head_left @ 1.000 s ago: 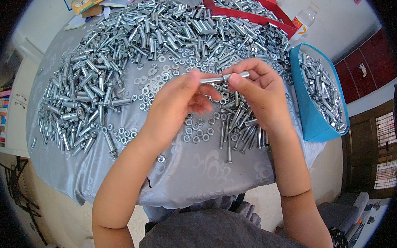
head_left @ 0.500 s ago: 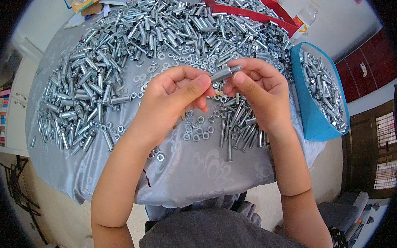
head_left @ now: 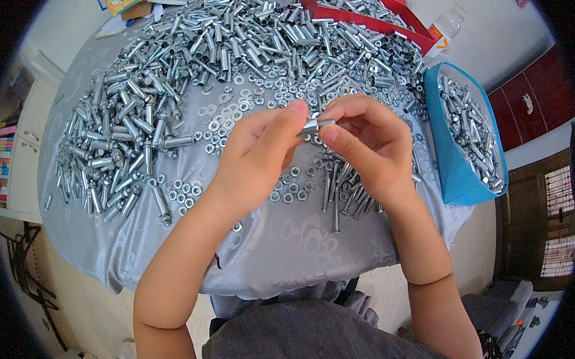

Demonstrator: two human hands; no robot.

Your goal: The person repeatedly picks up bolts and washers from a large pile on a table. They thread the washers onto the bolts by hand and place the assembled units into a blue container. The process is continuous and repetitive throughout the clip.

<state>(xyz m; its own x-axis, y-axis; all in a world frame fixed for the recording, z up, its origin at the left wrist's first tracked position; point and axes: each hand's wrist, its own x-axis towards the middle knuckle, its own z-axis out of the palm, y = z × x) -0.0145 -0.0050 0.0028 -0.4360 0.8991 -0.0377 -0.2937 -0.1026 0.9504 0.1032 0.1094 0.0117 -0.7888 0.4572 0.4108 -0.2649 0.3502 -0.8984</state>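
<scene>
Over the middle of the table I hold an expansion bolt (head_left: 309, 127), a shiny metal sleeve with a bolt end sticking out to the right. My left hand (head_left: 258, 152) is closed around the sleeve, its thumb lying on top and hiding most of it. The thumb and index finger of my right hand (head_left: 375, 148) pinch the protruding end; whether a nut or washer sits between them I cannot make out. Below my hands lie loose hex nuts (head_left: 289, 196) and a bunch of long bolts (head_left: 336, 200). Flat washers (head_left: 226, 98) are scattered just beyond.
A heap of metal sleeves (head_left: 232, 45) covers the table's far side, with more bolt pieces (head_left: 133, 121) at left. At right stands a blue fabric bin (head_left: 451, 180) full of bolts. A red box (head_left: 415, 36) and a plastic bottle (head_left: 445, 29) are at the far right.
The expansion bolt has come down a little toward me. My left thumb now covers more of the sleeve, and my right fingers have closed in on its end.
</scene>
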